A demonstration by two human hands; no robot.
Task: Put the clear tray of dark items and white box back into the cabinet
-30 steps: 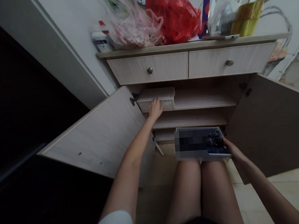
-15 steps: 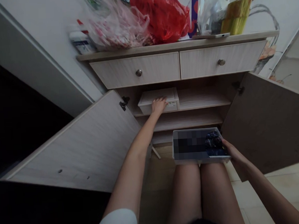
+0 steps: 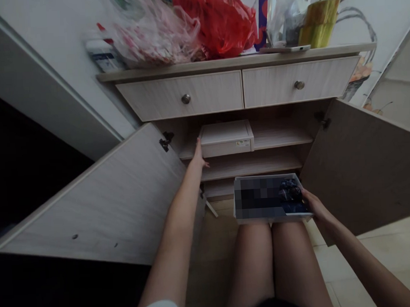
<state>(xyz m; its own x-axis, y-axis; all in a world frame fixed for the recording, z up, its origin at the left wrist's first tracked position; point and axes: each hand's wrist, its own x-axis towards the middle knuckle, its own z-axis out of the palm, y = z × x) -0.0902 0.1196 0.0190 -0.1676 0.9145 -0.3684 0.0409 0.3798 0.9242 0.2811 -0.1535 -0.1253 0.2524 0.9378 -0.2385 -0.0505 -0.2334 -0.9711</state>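
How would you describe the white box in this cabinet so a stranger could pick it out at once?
Under the two drawers of the pale wood cabinet, look at the upper shelf. The white box sits there with a small front label, the left hand at its corner.

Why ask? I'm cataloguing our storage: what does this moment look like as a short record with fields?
Left hand: open, at the left edge of the white box; contact unclear
Right hand: gripping the right edge of the clear bin
Bin contents: dark plaid fabric; the rest is blurred
Bin position: resting on thighs
Box position: on the upper shelf
Doors: both open
Drawers: two, closed
Cupboard top: holds a red bag and other bags
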